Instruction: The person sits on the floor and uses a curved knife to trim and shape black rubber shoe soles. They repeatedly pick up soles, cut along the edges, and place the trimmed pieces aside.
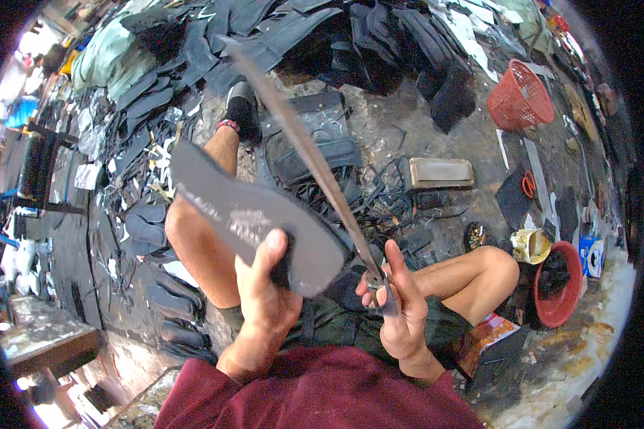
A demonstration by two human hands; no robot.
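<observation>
My left hand (pixel 266 297) is closed around the heel end of a dark grey shoe sole (pixel 261 214), thumb on its upper face. The sole tilts up to the left, with pale, scuffed marks along its middle. In my right hand (pixel 404 311) is the lower end of a long, narrow knife (pixel 304 146), its index finger pointing up beside the blade. The blade slants away to the upper left, passing to the right of the sole in the picture. Whether blade and sole touch, I cannot tell. My grip hides most of the knife's handle.
Black sheets and offcuts (pixel 379 43) pile up at the far side. Several cut soles (pixel 173 302) lie at left. A whetstone-like block (pixel 441 173), red basket (pixel 520 96), red-handled scissors (pixel 528 184) and red basin (pixel 559 286) are at right. A wooden bench (pixel 50 343) stands lower left.
</observation>
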